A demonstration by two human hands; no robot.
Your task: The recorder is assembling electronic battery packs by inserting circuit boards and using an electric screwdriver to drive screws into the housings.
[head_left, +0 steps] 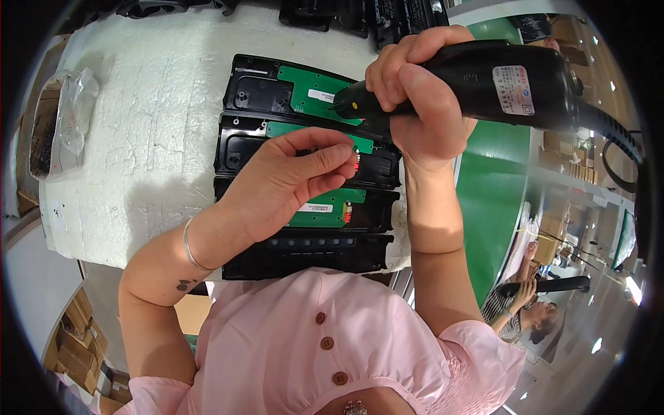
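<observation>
My right hand [430,104] is wrapped round a black corded electric screwdriver [477,72], held nearly level with its nose pointing left. The nose is over the green circuit board [304,83] in the farthest black plastic housing [252,93]; I cannot tell whether the bit touches. My left hand [287,173] is above the second housing [238,149], thumb and fingertips pinched together. What they hold, if anything, is too small or hidden to make out. The hand and wrist partly cover that housing's board and a third board [318,216], which has a white label and a red connector.
A fourth black housing [304,256] lies nearest me on the white foam-topped table [152,104]. At the left stands a plastic-lined box [66,124] of small dark parts. More black parts [332,14] lie at the far edge. A green surface [491,180] and another person [522,311] are at the right.
</observation>
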